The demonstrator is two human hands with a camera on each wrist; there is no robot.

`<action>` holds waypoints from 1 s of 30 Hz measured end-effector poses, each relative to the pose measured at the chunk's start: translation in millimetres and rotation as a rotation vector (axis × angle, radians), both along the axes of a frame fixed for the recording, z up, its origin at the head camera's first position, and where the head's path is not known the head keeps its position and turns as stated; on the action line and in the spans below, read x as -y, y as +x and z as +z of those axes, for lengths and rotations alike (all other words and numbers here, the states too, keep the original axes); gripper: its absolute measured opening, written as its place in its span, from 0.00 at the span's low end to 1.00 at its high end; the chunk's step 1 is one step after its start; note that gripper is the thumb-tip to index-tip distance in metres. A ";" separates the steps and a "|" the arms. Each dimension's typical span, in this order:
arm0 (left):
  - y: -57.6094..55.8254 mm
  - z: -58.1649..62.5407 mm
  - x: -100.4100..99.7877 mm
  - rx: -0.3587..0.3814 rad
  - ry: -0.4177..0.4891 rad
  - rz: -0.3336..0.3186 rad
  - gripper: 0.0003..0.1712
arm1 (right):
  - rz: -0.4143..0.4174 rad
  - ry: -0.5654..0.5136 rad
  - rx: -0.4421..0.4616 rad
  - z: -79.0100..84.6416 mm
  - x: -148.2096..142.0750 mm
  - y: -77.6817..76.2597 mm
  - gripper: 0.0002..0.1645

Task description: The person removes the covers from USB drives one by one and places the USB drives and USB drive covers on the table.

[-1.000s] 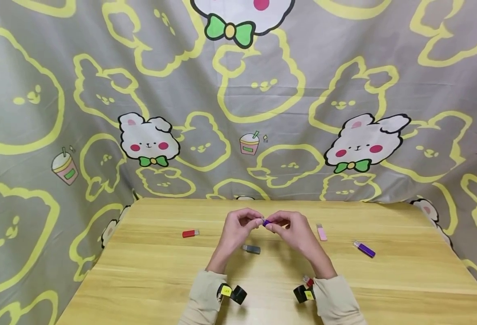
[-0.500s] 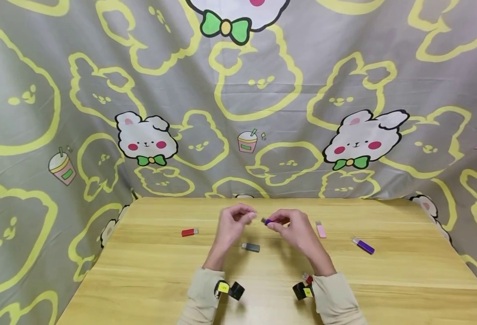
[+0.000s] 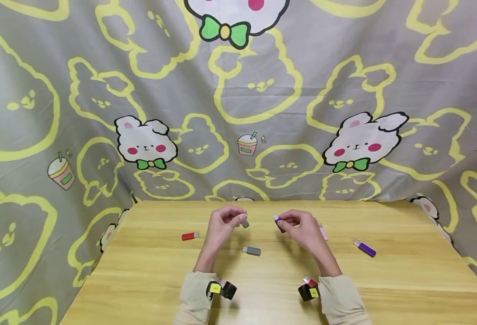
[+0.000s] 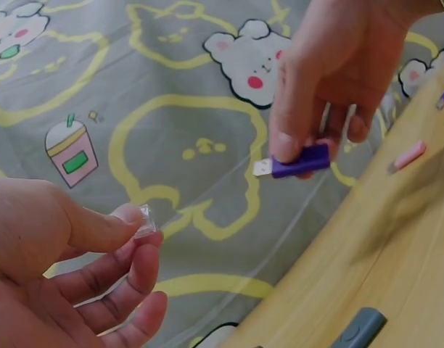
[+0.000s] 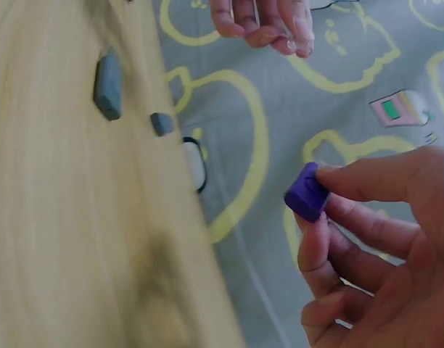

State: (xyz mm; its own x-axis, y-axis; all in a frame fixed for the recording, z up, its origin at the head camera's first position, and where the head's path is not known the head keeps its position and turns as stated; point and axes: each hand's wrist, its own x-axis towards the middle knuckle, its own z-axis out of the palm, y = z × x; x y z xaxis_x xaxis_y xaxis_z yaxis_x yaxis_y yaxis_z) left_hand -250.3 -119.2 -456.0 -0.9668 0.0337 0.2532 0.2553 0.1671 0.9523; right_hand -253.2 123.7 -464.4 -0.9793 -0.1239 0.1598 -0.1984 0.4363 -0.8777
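My left hand (image 3: 223,225) pinches a small clear plastic cap (image 4: 146,222) between thumb and forefinger, its other fingers loosely bent. Facing it, my right hand (image 3: 302,227) holds a purple USB flash drive (image 4: 302,161) between thumb and fingers, above the table. Its metal plug (image 4: 262,168) is bare and points toward the left hand. Only the drive's purple back end shows in the right wrist view. A grey USB flash drive (image 3: 251,251) lies on the table between the forearms, and another grey drive (image 3: 245,223) shows just beyond the left fingertips.
On the wooden table (image 3: 141,271) lie a red drive (image 3: 190,236) at left, a pink one (image 3: 323,233) partly behind the right hand, and a purple one (image 3: 365,248) farther right. A red drive (image 3: 309,281) sits by the right wrist camera. Patterned cloth (image 3: 206,135) hangs behind.
The hands were together at the purple drive; the left hand has drawn away leftward with the clear cap. The right hand has moved slightly right and turned the drive's plug upward.
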 end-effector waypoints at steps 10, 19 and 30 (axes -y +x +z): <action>-2.9 -10.9 1.4 -0.017 -0.073 0.027 0.04 | -0.064 0.189 0.213 -17.4 9.0 -39.7 0.09; -3.2 -16.4 -8.2 0.001 -0.183 0.004 0.03 | -0.062 0.294 0.242 -25.5 11.6 -56.3 0.11; 0.9 -24.6 -17.8 0.026 -0.274 -0.037 0.03 | -0.086 0.316 0.148 -21.2 5.7 -46.3 0.11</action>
